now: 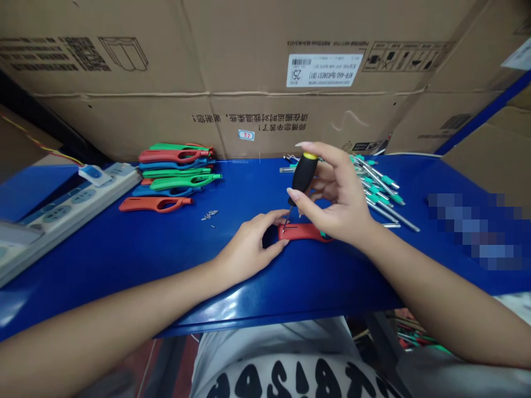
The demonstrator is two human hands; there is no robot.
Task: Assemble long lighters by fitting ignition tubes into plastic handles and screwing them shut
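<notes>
My right hand [342, 207] grips a small screwdriver [305, 177] with a black handle and yellow cap. The screwdriver leans slightly, its tip down at the left end of a red lighter handle [305, 232] that lies flat on the table. Thumb and fingers of my left hand [244, 246] pinch that same end from both sides. Whether the tip sits in a screw is too small to tell. My right hand partly hides the right end of the red handle. Left of my left hand lies a little heap of small screws [211, 215].
Several red, green and blue lighter handles [178, 179] are stacked at the back left. Metal tubes with green parts [379, 185] lie behind my right hand. A white power strip [78, 202] runs along the left side. A cardboard wall [249, 72] closes off the blue table [166, 265].
</notes>
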